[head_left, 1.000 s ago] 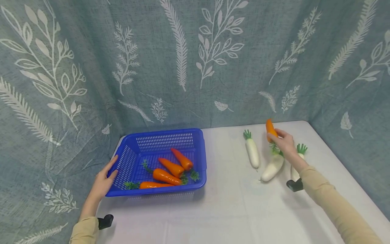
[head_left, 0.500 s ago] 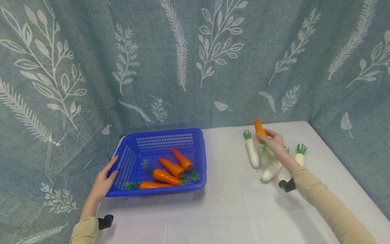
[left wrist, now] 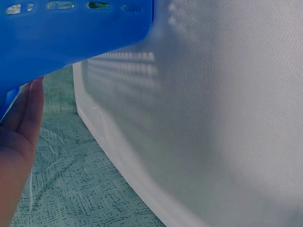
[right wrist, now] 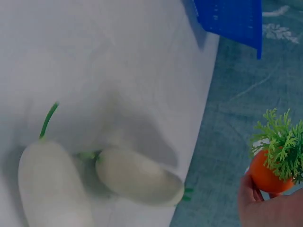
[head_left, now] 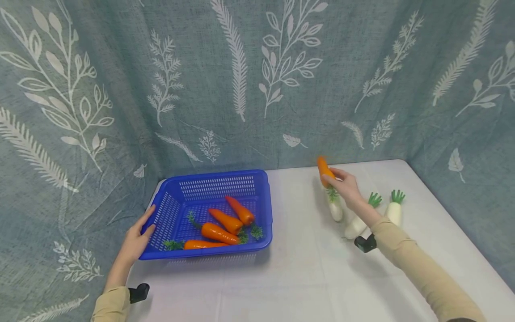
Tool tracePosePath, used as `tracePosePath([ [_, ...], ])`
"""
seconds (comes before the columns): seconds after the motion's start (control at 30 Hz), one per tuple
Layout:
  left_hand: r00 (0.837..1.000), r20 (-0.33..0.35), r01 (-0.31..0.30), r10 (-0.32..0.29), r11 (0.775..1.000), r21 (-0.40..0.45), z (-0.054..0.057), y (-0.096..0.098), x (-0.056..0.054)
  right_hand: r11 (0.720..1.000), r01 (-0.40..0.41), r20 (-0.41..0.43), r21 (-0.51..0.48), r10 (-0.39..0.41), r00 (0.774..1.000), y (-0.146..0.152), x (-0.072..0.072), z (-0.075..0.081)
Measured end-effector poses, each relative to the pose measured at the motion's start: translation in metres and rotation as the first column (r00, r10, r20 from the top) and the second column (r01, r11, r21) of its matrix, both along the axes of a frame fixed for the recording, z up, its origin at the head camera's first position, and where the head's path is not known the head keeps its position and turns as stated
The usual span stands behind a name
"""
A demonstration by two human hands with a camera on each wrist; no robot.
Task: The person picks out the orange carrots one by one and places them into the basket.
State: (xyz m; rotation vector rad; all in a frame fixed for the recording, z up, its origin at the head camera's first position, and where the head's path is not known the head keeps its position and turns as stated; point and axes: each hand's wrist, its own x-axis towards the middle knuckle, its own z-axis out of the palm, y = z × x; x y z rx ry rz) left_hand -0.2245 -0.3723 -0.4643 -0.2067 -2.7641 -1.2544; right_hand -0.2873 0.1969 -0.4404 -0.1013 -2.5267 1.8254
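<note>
My right hand [head_left: 347, 185] pinches an orange carrot [head_left: 323, 170] with a green leafy top, over the right part of the table. The leaf end shows large in the right wrist view, where the carrot [right wrist: 267, 176] sits in the fingers. Below it lies a white radish [head_left: 335, 210], partly hidden. My left hand [head_left: 134, 241] holds the left rim of a blue plastic basket [head_left: 221, 252], thumb on the inner side. Several carrots [head_left: 220, 233] lie in that basket. In the left wrist view, fingers [left wrist: 33, 111] reach up against the basket's underside.
Two more white radishes lie to the right: one radish [head_left: 356, 227] partly behind my right wrist, another radish [head_left: 394, 212] near the right side. A white cloth covers the table [head_left: 281, 286]. A patterned blue-grey curtain [head_left: 257, 89] hangs behind and at both sides.
My right hand has moved left with the carrot, from above the right-hand radishes to above the leftmost one. The left hand and basket have stayed still.
</note>
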Motion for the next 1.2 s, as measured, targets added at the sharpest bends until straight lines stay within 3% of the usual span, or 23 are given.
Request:
tracePosePath([
  [0.33, 1.0, -0.006, 0.004, -0.004, 1.0, 0.004, -0.002, -0.001, 0.0, 0.998, -0.052, -0.047, -0.041, 0.05, 0.998, -0.033, -0.001, 0.007],
  [0.63, 1.0, 0.003, -0.002, 0.002, 1.0, 0.015, -0.002, -0.002, 0.0, 0.994, -0.087, -0.034, -0.073, 0.085, 0.996, -0.062, 0.0, 0.014],
  [1.2, 1.0, 0.005, -0.004, 0.004, 1.0, 0.008, -0.004, -0.001, 0.001, 0.979, -0.173, -0.092, -0.109, 0.164, 0.982, -0.108, 0.004, 0.014],
])
